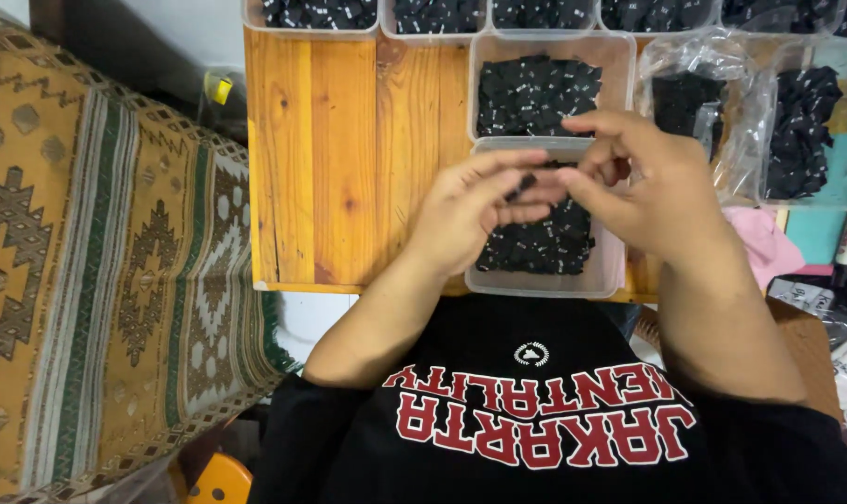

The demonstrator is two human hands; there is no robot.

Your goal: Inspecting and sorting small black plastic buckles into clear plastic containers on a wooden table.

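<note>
A wooden table (349,159) carried clear plastic tubs (545,271) filled with small black pieces. Above the nearest tub the left hand (465,210) and right hand (647,182) met, fingertips pinched together on one small black piece (521,187), seemingly shared between both hands.

A single camera, worn on the person's head, looked steeply down and slightly forward over the chest. It sat close, so the black shirt (545,420) filled the bottom edge and both forearms ran up into the middle of the frame. The wooden worktop (349,159) lay straight ahead and took the upper centre, its far edge cut off at the top. A patterned woven cloth (97,280) filled the left side. No second view overlapped it.
</note>
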